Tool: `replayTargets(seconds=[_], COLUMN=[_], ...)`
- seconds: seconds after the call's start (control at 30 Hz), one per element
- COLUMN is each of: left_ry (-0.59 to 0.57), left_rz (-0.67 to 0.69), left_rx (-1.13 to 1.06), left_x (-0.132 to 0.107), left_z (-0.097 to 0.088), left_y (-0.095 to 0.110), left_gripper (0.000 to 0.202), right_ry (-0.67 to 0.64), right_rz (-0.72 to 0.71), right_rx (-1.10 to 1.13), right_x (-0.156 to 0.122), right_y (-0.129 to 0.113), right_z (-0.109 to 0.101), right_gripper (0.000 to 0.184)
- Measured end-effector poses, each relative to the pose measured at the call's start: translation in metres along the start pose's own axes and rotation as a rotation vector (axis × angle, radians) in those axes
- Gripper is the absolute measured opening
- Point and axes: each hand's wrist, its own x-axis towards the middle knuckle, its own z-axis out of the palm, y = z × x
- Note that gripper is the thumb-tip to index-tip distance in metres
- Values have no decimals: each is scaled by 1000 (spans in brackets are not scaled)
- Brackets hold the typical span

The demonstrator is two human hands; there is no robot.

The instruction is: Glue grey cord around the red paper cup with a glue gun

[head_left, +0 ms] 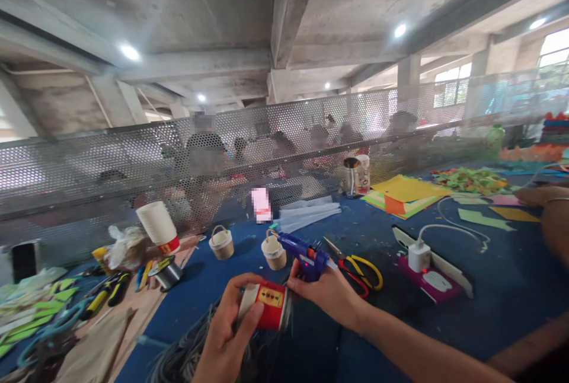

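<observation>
My left hand point(227, 326) is wrapped round a red and white paper cup point(272, 307), which lies tipped on its side above the table. In my right hand point(335, 300) is a blue hot glue gun point(304, 252), its nozzle pointing up and left, with a glue stick at its back end. The nozzle is apart from the cup and close to a small handled basket point(273, 257). A second such basket point(221, 245) stands to its left. Beyond my right hand lie scissors point(360, 270) with red and yellow handles. Grey cord point(189, 344) is bundled below my left hand.
Stacked paper cups point(157, 226), a wire spool point(166, 273) and pliers point(104, 297) are at left. A purple power strip point(431, 282) with a white charger sits right, near coloured paper point(406, 190). A perforated metal screen point(240, 163) spans the back. Another person's arm point(555, 223) reaches in at right.
</observation>
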Motion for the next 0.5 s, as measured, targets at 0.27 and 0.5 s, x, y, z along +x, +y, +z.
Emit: replayTargets(seconds=[0.27, 0.5], left_ry=[8, -20], left_rz=[59, 225], left_rx=[113, 400], left_x=[-4, -4], left_z=[1, -3], left_y=[-4, -22], left_gripper=[32, 38], right_ry=[-15, 36], right_rz=[-7, 13], right_rx=[-7, 30], right_x=[4, 6], right_y=[2, 3], right_z=[-3, -3], right_gripper=[13, 14])
